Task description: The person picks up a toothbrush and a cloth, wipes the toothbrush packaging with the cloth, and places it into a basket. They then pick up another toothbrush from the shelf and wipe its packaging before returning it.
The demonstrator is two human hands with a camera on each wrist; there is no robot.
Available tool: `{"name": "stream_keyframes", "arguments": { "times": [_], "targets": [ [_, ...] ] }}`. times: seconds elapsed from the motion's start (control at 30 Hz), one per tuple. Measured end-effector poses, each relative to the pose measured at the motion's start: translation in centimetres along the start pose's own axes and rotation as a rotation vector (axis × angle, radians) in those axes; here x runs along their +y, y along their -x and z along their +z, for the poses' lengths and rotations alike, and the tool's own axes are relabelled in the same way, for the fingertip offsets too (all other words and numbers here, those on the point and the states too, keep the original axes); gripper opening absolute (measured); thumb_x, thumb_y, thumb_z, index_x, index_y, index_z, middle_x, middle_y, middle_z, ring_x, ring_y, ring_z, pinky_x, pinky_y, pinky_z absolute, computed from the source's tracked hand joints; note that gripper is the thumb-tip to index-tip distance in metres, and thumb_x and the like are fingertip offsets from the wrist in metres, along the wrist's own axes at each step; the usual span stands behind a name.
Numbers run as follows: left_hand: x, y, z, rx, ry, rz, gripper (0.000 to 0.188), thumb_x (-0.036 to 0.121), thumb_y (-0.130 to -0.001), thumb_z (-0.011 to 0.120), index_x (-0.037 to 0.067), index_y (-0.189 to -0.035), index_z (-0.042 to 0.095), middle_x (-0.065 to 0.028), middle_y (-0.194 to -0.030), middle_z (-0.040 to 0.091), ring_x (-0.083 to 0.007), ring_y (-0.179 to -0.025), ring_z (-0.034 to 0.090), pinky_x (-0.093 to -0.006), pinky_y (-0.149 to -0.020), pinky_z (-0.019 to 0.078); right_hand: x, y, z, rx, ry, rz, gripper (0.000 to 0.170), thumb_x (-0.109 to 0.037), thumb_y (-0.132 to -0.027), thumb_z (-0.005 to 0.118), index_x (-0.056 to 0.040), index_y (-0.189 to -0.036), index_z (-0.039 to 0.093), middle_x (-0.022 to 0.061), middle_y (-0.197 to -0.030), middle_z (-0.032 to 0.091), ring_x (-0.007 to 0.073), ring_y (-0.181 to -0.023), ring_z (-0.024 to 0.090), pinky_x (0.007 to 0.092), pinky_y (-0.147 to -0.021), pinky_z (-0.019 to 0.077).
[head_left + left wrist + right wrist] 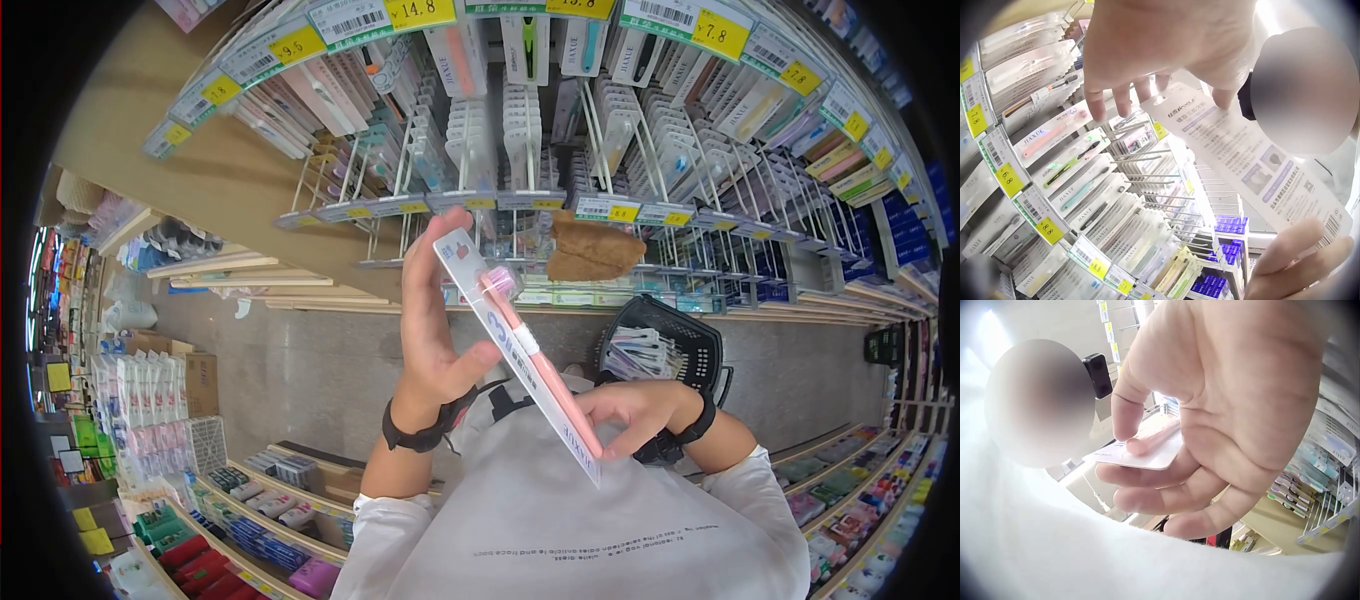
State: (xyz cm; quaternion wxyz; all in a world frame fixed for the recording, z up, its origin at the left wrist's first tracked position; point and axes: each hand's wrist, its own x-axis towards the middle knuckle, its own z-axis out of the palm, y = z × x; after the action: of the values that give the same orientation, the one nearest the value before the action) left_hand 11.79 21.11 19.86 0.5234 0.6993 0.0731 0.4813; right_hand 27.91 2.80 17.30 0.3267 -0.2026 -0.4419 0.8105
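A carded toothbrush pack slants across the front of the chest in the head view, its pink handle under clear plastic. My right hand pinches the lower end, with the thumb on the handle side and fingers beneath the card in the right wrist view. At the upper end is my left hand, its fingers fairly straight beside the top edge and its thumb by the card's long side. The left wrist view shows the printed back of the pack, with a hanging hole near the left fingertips.
Rows of packed toothbrushes hang on wire hooks ahead, below yellow price labels. A brown piece of card or paper sits at the rack's front. The black basket at right holds several packs. Shelves of goods stand behind.
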Motion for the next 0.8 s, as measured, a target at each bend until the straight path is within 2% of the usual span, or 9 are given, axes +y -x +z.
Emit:
{"name": "stream_keyframes", "arguments": {
  "times": [0.17,0.47,0.6,0.63,0.7,0.77,0.8],
  "targets": [
    [-0.1,0.1,-0.2,-0.006,-0.090,0.003,0.093,0.048,-0.072,0.071,-0.002,-0.139,0.030,-0.0199,-0.132,0.040,-0.0304,-0.125,0.041,-0.0407,-0.102,0.0335,0.6,-0.1,-0.2,-0.113,-0.013,0.013,0.060,-0.017,-0.080,0.066,0.0028,-0.131,0.041,0.0057,-0.116,0.054,0.0130,-0.107,0.049,0.0335,-0.099,0.0365],
    [-0.2,0.0,0.0,-0.011,-0.118,-0.004,0.091,0.047,-0.072,0.071,-0.003,-0.138,0.033,-0.0190,-0.131,0.042,-0.0285,-0.120,0.044,-0.0379,-0.100,0.0346,0.6,-0.2,-0.2,-0.167,0.021,-0.029,0.050,-0.013,-0.078,0.066,0.0024,-0.121,0.047,0.0067,-0.113,0.055,0.0134,-0.101,0.051,0.0318,-0.094,0.0394],
    [0.0,-0.1,0.3,0.006,-0.079,-0.025,0.089,0.049,-0.072,0.071,-0.002,-0.135,0.037,-0.0178,-0.127,0.045,-0.0274,-0.118,0.045,-0.0374,-0.100,0.0340,-0.5,-0.5,0.3,-0.133,0.045,-0.024,0.046,-0.015,-0.078,0.067,0.0014,-0.117,0.049,0.0062,-0.108,0.058,0.0132,-0.097,0.053,0.0318,-0.090,0.0417],
    [-0.2,0.0,0.1,0.005,-0.079,-0.025,0.089,0.049,-0.072,0.071,-0.002,-0.135,0.037,-0.0178,-0.127,0.045,-0.0274,-0.118,0.045,-0.0374,-0.100,0.0340,-0.7,-0.6,0.4,-0.134,0.104,0.014,0.047,-0.017,-0.078,0.068,0.0014,-0.117,0.050,0.0066,-0.104,0.059,0.0141,-0.094,0.054,0.0313,-0.086,0.0432],
    [-0.7,0.2,-0.7,-0.130,-0.050,-0.046,0.094,0.060,-0.073,0.069,0.000,-0.137,0.034,-0.0172,-0.130,0.043,-0.0294,-0.120,0.046,-0.0407,-0.099,0.0370,-1.2,-0.7,0.7,-0.134,0.163,0.051,0.047,-0.018,-0.078,0.069,0.0013,-0.116,0.050,0.0071,-0.100,0.061,0.0150,-0.091,0.056,0.0308,-0.083,0.0446],
    [-0.4,0.1,-0.5,-0.145,-0.034,-0.065,0.093,0.061,-0.072,0.069,0.000,-0.135,0.037,-0.0169,-0.128,0.044,-0.0294,-0.118,0.048,-0.0409,-0.098,0.0382,-1.6,-0.8,1.1,-0.053,0.424,0.045,0.049,-0.021,-0.078,0.070,0.0015,-0.117,0.050,0.0090,-0.095,0.062,0.0176,-0.085,0.059,0.0298,-0.077,0.0462],
    [-0.2,0.1,-0.3,-0.160,-0.017,-0.084,0.093,0.062,-0.072,0.069,0.000,-0.133,0.039,-0.0166,-0.126,0.046,-0.0294,-0.116,0.050,-0.0411,-0.097,0.0394,-2.0,-0.8,1.3,-0.051,0.422,0.046,0.049,-0.021,-0.078,0.070,0.0015,-0.117,0.050,0.0090,-0.095,0.062,0.0176,-0.085,0.059,0.0298,-0.077,0.0462]
  ]
}}
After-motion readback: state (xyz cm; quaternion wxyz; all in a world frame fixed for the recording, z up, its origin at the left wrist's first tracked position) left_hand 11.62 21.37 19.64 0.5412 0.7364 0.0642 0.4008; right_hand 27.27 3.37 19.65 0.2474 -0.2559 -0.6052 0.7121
